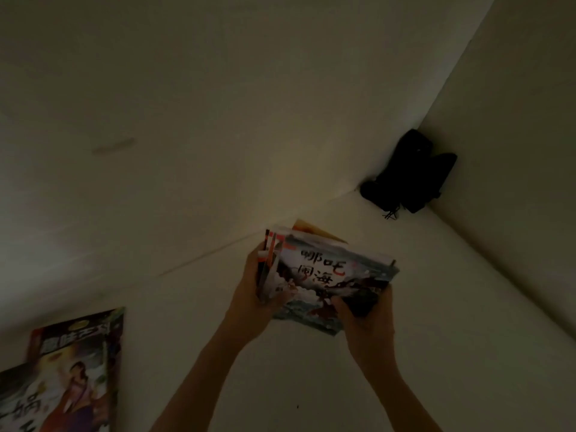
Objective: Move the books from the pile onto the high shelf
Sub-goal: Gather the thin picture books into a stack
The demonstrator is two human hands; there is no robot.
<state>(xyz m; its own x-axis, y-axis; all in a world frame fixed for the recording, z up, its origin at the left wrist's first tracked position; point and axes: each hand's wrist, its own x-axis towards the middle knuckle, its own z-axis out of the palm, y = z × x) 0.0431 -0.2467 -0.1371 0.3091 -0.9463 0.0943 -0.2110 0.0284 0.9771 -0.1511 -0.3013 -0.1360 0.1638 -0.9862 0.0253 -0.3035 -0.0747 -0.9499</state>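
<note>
Midway: books point(71, 378) at shelf's point(193, 338) left edge; left hand point(254, 293), right hand point(363, 319) gripping stack point(330, 275) near back corner.

A black bag point(408, 173) sits slumped in the far right corner of the shelf ahead of me, against both pale walls point(218, 104). It is too dark to make out more.
</note>
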